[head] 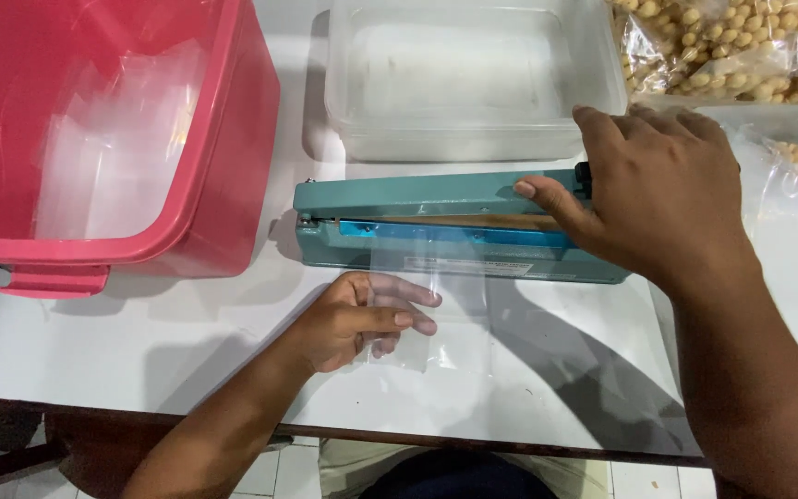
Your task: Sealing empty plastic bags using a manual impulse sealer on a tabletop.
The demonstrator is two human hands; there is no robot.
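A teal heat sealer (417, 199) lies across the middle of the white table (140, 333). My right hand (648, 194) rests on the end of its lever arm, pressing it down. A small clear plastic bag (450, 305) lies flat in front of the sealer with its far edge under the sealing bar. My left hand (362, 319) holds the bag's near left part between thumb and fingers.
A pink plastic tub (223, 185) holding clear bags stands at the left. Behind the sealer sits a clear rectangular container (473, 139). At the top right are bags of pale round snacks (741, 46), and a large clear bag (796, 231) lies at the right.
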